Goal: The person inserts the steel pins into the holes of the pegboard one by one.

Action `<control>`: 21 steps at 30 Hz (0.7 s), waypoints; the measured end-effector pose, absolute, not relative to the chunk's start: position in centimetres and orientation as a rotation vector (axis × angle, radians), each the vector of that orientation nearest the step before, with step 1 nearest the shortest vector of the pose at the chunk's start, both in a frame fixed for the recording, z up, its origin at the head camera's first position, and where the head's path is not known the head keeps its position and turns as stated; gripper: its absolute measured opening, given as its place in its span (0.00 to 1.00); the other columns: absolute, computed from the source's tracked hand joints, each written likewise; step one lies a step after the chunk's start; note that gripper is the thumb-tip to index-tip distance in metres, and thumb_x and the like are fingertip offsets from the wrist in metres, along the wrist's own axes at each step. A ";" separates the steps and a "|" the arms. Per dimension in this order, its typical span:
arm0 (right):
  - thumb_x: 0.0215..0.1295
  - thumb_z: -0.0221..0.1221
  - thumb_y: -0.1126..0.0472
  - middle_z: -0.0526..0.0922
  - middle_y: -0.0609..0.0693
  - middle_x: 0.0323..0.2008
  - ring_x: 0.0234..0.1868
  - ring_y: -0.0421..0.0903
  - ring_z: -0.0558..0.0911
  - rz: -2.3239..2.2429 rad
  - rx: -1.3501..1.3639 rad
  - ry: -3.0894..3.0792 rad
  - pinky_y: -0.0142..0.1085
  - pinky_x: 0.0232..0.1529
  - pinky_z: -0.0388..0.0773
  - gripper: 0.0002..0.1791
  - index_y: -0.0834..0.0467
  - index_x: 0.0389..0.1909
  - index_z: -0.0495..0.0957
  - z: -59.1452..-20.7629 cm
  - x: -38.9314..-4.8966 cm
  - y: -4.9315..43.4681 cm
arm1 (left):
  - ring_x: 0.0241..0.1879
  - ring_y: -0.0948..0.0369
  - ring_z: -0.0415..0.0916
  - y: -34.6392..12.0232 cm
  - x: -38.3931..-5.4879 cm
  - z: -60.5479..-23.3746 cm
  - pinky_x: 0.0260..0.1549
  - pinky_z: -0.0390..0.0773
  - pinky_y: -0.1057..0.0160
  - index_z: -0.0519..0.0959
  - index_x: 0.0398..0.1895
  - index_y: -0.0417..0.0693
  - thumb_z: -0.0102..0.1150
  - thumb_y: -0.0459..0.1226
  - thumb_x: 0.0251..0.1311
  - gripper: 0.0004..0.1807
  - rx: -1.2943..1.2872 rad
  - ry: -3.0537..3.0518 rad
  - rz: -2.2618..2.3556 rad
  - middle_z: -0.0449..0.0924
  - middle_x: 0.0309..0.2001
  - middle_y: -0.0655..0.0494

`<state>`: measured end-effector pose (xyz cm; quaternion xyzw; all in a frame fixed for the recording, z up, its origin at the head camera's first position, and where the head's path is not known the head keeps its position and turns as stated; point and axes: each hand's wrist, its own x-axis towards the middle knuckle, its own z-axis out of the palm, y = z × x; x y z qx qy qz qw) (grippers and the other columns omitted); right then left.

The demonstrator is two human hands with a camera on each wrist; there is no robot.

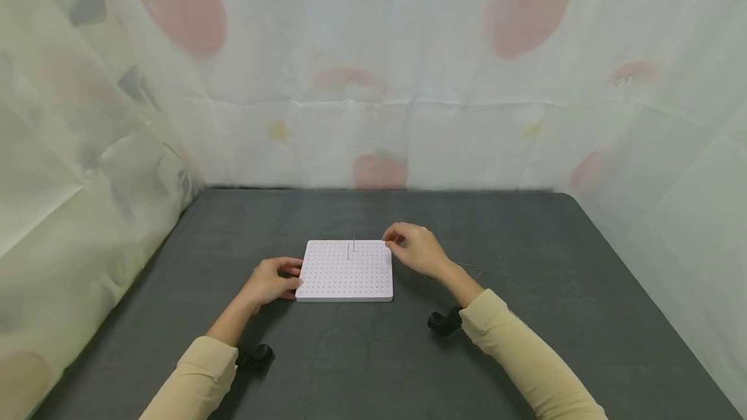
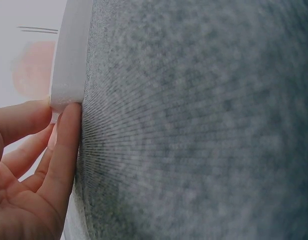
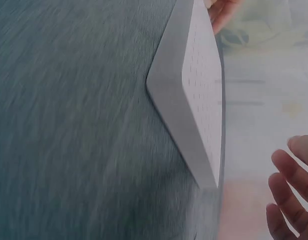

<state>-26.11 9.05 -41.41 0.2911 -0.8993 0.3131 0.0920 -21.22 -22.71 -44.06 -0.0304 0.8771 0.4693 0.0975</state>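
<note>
A white pegboard (image 1: 344, 280) with rows of small holes lies flat on the dark table. Two thin metal pins (image 1: 348, 252) stand upright near its back edge; they also show as dark lines in both wrist views. The left hand (image 1: 271, 282) grips the board's left side, its thumb on the top edge and a finger against the side wall (image 2: 71, 55). By the back right corner is the right hand (image 1: 417, 250), its fingers loosely bent. In the right wrist view these fingers (image 3: 283, 187) are spread apart with nothing between them, off the board.
Several thin wire-like pins (image 1: 467, 266) lie on the table (image 1: 362, 361) beside the right forearm, partly hidden by it. Black wrist cameras (image 1: 255, 358) hang below both forearms. A printed curtain (image 1: 438, 141) borders the table at the back and both sides.
</note>
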 end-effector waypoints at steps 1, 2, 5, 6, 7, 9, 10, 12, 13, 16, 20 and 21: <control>0.67 0.59 0.63 0.87 0.50 0.40 0.41 0.46 0.85 0.936 0.872 -2.672 0.39 0.42 0.83 0.06 0.58 0.42 0.83 -41.4 -26.1 9.5 | 0.35 0.59 0.82 -22.7 -21.2 -44.1 0.32 0.88 0.59 0.72 0.63 0.31 0.63 0.26 0.57 0.27 -0.090 2.597 1.389 0.78 0.51 0.34; 0.68 0.59 0.63 0.87 0.50 0.40 0.42 0.46 0.85 0.938 0.881 -2.675 0.39 0.42 0.83 0.07 0.58 0.42 0.82 -41.3 -26.1 9.9 | 0.36 0.59 0.82 -22.7 -21.2 -44.1 0.32 0.88 0.59 0.72 0.63 0.31 0.63 0.26 0.58 0.27 -0.090 2.596 1.386 0.78 0.51 0.34; 0.68 0.59 0.63 0.87 0.50 0.40 0.41 0.46 0.84 0.951 0.912 -2.669 0.41 0.44 0.83 0.07 0.58 0.43 0.82 -41.2 -26.2 11.1 | 0.36 0.59 0.82 -22.7 -21.3 -44.1 0.32 0.88 0.59 0.73 0.63 0.32 0.63 0.26 0.58 0.27 -0.104 2.591 1.388 0.78 0.51 0.35; 0.68 0.60 0.63 0.87 0.50 0.40 0.41 0.46 0.84 0.960 0.922 -2.668 0.42 0.45 0.83 0.07 0.59 0.43 0.82 -41.1 -26.2 11.5 | 0.36 0.59 0.82 -22.7 -21.3 -44.1 0.32 0.88 0.59 0.73 0.63 0.32 0.63 0.26 0.58 0.27 -0.107 2.590 1.388 0.79 0.51 0.35; 0.67 0.60 0.63 0.87 0.50 0.40 0.41 0.46 0.84 0.971 0.930 -2.666 0.43 0.45 0.83 0.07 0.59 0.43 0.82 -41.1 -26.2 11.9 | 0.36 0.59 0.82 -22.7 -21.4 -44.1 0.32 0.88 0.60 0.73 0.63 0.33 0.63 0.27 0.58 0.27 -0.112 2.588 1.392 0.79 0.51 0.36; 0.67 0.60 0.63 0.86 0.50 0.40 0.42 0.46 0.83 0.989 0.936 -2.676 0.45 0.47 0.83 0.07 0.58 0.43 0.82 -41.1 -26.2 12.8 | 0.36 0.59 0.82 -22.7 -21.4 -44.1 0.33 0.88 0.60 0.73 0.63 0.33 0.63 0.27 0.58 0.27 -0.109 2.588 1.390 0.79 0.51 0.35; 0.67 0.60 0.63 0.86 0.50 0.40 0.42 0.46 0.83 0.995 0.940 -2.680 0.45 0.47 0.83 0.07 0.58 0.44 0.82 -41.0 -26.2 13.2 | 0.36 0.59 0.82 -22.7 -21.4 -44.1 0.33 0.88 0.60 0.73 0.63 0.33 0.63 0.27 0.58 0.27 -0.111 2.587 1.390 0.79 0.51 0.36; 0.67 0.60 0.63 0.86 0.49 0.41 0.43 0.46 0.83 1.002 0.943 -2.694 0.46 0.48 0.83 0.07 0.58 0.44 0.81 -41.0 -26.2 14.1 | 0.36 0.59 0.82 -22.8 -21.4 -44.1 0.33 0.88 0.59 0.73 0.63 0.33 0.63 0.27 0.58 0.27 -0.111 2.586 1.389 0.79 0.51 0.36; 0.67 0.60 0.63 0.86 0.49 0.41 0.43 0.45 0.83 1.003 0.944 -2.700 0.45 0.48 0.82 0.08 0.58 0.45 0.81 -41.0 -26.2 14.5 | 0.36 0.59 0.82 -22.8 -21.4 -44.1 0.33 0.88 0.59 0.73 0.63 0.33 0.63 0.27 0.58 0.27 -0.106 2.587 1.386 0.78 0.51 0.36; 0.67 0.61 0.62 0.86 0.49 0.41 0.43 0.46 0.84 1.007 0.938 -2.715 0.45 0.48 0.82 0.08 0.58 0.45 0.81 -40.9 -26.1 15.7 | 0.36 0.59 0.82 -22.9 -21.4 -44.1 0.33 0.88 0.58 0.72 0.63 0.32 0.63 0.27 0.58 0.27 -0.093 2.585 1.388 0.78 0.51 0.35; 0.68 0.60 0.62 0.86 0.49 0.41 0.44 0.47 0.83 1.011 0.908 -2.741 0.43 0.47 0.82 0.08 0.59 0.45 0.81 -41.0 -26.0 17.4 | 0.35 0.59 0.82 -22.9 -21.3 -44.1 0.33 0.88 0.59 0.72 0.63 0.32 0.63 0.27 0.58 0.27 -0.083 2.588 1.387 0.78 0.51 0.35; 0.68 0.60 0.62 0.86 0.49 0.41 0.44 0.47 0.83 1.009 0.900 -2.747 0.43 0.47 0.82 0.08 0.59 0.45 0.81 -41.1 -26.0 17.8 | 0.35 0.59 0.82 -22.9 -21.3 -44.1 0.33 0.88 0.59 0.72 0.63 0.31 0.63 0.27 0.58 0.27 -0.083 2.588 1.385 0.78 0.51 0.35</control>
